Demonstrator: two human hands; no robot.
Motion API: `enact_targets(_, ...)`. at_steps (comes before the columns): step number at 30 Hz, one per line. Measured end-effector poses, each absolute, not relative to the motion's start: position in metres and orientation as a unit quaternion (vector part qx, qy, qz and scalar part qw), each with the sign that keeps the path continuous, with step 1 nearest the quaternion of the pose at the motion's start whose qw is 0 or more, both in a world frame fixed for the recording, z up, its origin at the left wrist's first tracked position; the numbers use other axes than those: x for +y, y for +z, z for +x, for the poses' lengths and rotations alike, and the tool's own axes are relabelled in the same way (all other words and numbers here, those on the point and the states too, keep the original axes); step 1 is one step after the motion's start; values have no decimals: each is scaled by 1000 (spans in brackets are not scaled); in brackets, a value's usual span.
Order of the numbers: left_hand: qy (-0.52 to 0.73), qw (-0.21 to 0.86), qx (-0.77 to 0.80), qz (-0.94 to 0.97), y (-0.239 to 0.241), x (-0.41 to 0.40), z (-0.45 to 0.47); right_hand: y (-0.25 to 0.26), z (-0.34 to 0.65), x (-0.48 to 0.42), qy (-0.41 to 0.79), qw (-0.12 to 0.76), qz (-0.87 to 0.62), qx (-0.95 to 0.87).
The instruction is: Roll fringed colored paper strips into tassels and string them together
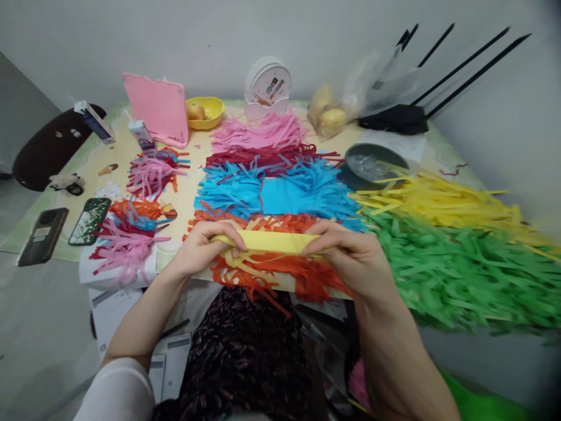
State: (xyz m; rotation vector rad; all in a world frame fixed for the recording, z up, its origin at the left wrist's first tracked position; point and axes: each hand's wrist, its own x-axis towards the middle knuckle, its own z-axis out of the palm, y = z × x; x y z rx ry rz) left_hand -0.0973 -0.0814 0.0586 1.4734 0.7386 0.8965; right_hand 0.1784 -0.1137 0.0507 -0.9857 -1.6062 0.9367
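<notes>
Between my two hands stretches a folded strip of yellow tissue paper (276, 241), with a few thin cut fringes hanging below its left part. My left hand (213, 244) pinches its left end, and my right hand (346, 248) grips the right end between thumb and fingers. Directly beneath lies orange fringed paper (263, 276) at the table's front edge. Farther back are blue fringed paper (280, 196), dark red fringed paper (267, 159) and pink fringed paper (258, 131). Yellow fringed paper (447, 199) and green fringed paper (464, 263) spread to the right.
Multicoloured tassels (153, 173) lie at left, near two phones (42, 237). Behind stand a pink tablet case (158, 108), a drink carton (141, 135), a yellow bowl (213, 114) and a round white box (268, 85). A dark bowl (372, 166) and black router (394, 118) are at right.
</notes>
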Motion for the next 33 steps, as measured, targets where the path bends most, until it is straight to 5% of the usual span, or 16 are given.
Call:
enact_targets(7, 384, 553, 350, 651, 63, -85, -94, 59, 180, -116, 329, 451, -397, -729)
enact_targets(14, 398, 340, 415, 744, 65, -91, -82, 57, 170, -113, 267, 465, -457, -710)
enact_targets(19, 366, 299, 413, 779, 63, -90, -83, 57, 167, -115, 265, 431, -521, -688)
enact_targets(23, 348, 340, 427, 762, 68, -89, -83, 62, 167, -116, 283, 426, -516, -688)
enact_targets(29, 365, 607, 352, 612, 67, -90, -82, 60, 164, -119, 407, 478, -497, -599)
enact_targets(33, 400, 627, 348, 571, 63, -89, -83, 52, 163, -118, 446, 510, -469, -567)
